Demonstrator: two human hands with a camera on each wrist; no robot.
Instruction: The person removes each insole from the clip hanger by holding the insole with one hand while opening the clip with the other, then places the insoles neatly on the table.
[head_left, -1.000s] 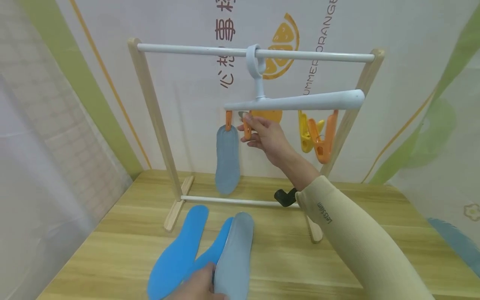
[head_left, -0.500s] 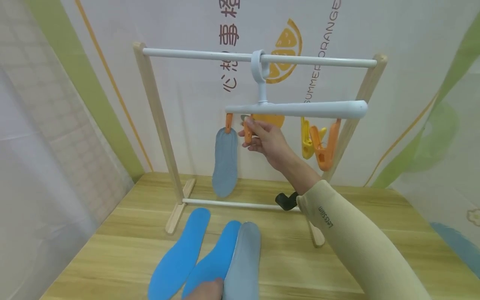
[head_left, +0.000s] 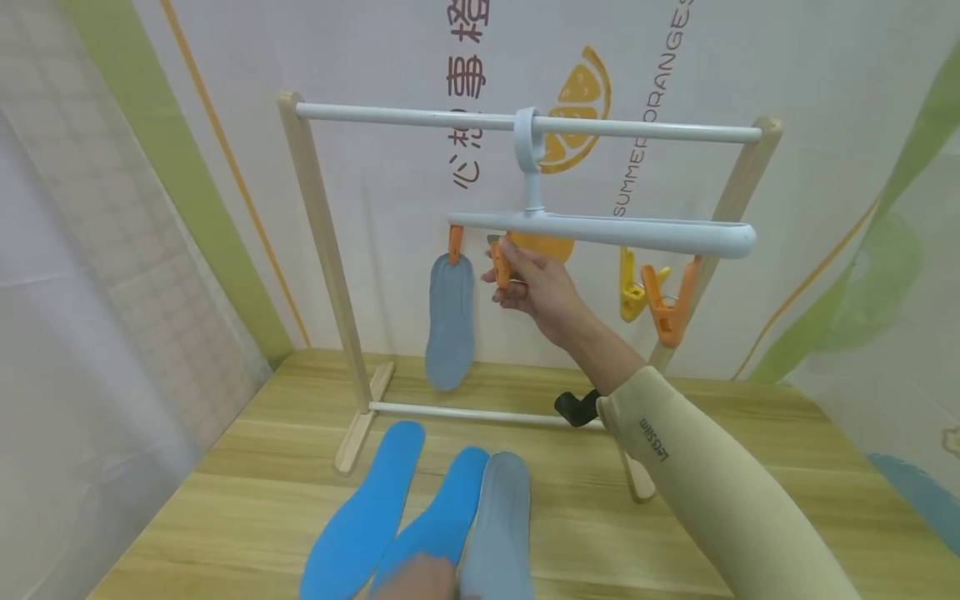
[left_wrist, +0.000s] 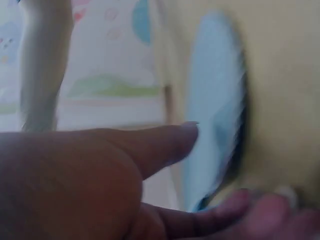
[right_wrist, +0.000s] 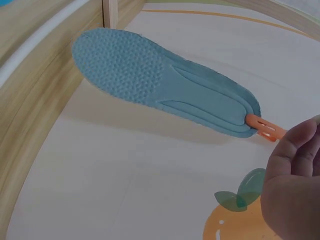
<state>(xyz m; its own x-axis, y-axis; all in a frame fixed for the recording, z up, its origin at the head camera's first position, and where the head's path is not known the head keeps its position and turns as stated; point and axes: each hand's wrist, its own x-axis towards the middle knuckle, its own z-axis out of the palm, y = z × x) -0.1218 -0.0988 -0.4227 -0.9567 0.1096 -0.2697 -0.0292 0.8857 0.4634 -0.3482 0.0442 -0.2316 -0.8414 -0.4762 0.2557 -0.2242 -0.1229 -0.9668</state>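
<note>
My right hand (head_left: 546, 293) pinches an orange clothespin (head_left: 502, 267) beneath the white hanger (head_left: 600, 229). Just left of it, another orange clothespin (head_left: 455, 243) holds a grey-blue insole (head_left: 450, 325) that hangs heel up; its bumpy forefoot shows in the right wrist view. At the bottom of the head view, my blurred left hand (head_left: 420, 579) is by the left edge of a grey insole (head_left: 501, 517) on the table. The left wrist view has its thumb (left_wrist: 165, 145) straight across that insole (left_wrist: 215, 75) and its fingers low beside the edge, spread apart from the thumb.
Two blue insoles (head_left: 367, 508) lie left of the grey one. A wooden rack (head_left: 326, 242) with a white top bar (head_left: 405, 112) carries the hanger. Yellow (head_left: 630, 287) and orange (head_left: 670, 304) clothespins hang at its right. A black bent piece (head_left: 576, 408) is on the lower bar.
The grey insole on the table has shifted right and lies flatter, no longer over the blue one as much. My left hand has dropped lower in view. The hanger has turned slightly; my right hand keeps its pinch.
</note>
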